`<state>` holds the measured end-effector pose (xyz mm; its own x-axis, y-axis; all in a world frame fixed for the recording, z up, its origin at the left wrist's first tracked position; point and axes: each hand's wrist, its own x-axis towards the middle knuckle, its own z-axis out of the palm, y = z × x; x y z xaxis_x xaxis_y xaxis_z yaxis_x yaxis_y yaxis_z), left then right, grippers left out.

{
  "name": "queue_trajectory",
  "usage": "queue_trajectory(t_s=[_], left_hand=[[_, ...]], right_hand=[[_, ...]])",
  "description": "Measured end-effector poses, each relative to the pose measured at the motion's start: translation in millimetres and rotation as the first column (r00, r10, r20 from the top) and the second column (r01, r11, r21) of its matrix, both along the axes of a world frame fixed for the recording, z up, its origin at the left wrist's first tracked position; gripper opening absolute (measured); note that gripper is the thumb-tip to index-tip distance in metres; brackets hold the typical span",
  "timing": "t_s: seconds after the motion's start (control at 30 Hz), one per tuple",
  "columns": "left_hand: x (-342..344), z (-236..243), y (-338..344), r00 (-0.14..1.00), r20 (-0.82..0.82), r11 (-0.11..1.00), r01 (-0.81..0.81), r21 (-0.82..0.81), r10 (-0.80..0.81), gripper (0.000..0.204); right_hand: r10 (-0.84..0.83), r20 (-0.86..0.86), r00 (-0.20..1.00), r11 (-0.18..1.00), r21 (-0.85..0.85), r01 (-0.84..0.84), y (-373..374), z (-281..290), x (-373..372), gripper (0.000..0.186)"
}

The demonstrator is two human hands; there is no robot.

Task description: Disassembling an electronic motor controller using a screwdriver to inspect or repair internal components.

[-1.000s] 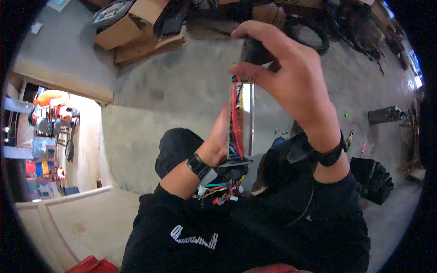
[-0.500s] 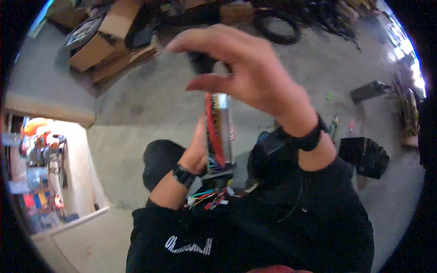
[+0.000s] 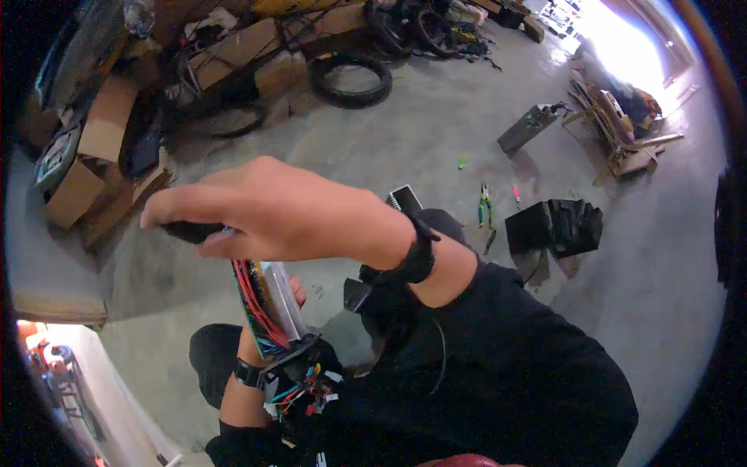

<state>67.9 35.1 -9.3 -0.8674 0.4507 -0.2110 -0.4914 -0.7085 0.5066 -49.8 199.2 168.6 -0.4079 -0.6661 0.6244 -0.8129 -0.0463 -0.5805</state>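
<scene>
A long electronic controller [image 3: 268,303], with a circuit board, thick red wires and a silvery metal side, is tilted in front of my lap. My left hand [image 3: 297,291] is wrapped around it from behind, fingertips showing past the metal side. From its near end, a dark end plate [image 3: 299,358], comes a bundle of coloured wires [image 3: 311,393] with small connectors. My right hand [image 3: 288,206] reaches across the far end, its fingers and thumb closed about a black piece [image 3: 191,231]. The hand hides where that piece meets the controller.
Pliers [image 3: 485,208] with green-yellow handles, a pink tool [image 3: 516,194] and a black box [image 3: 554,227] lie on the floor to the right. A grey metal case [image 3: 529,127] is farther off. Tyres [image 3: 352,82] and cardboard boxes [image 3: 109,121] line the far left.
The view has swung to the right, so more of the floor on that side shows. My right hand's fingers have come closer around the black piece. My left hand keeps hold of the controller.
</scene>
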Motion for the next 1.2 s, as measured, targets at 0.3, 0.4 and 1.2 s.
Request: queue_trajectory(t_s=[0.3,0.4,1.2], left_hand=[[2.7,-0.3,-1.5,0.998,0.06,0.996,-0.005,0.089,0.0,0.032],[1.1,7.2,3.6,0.999,0.039,0.998,-0.022,0.052,0.02,0.025],[-4.2,12.8,10.8,0.985,0.171,0.995,-0.054,0.081,0.039,0.017]], right_hand=[[-0.244,-0.141,0.959,0.968,0.026,0.25,-2.3,-4.7,10.9,0.047],[-0.284,-0.112,0.952,0.958,0.002,0.286,-1.1,-1.1,13.2,0.047],[0.157,-0.08,0.984,0.981,-0.102,-0.164,2.2,1.4,9.7,0.04]])
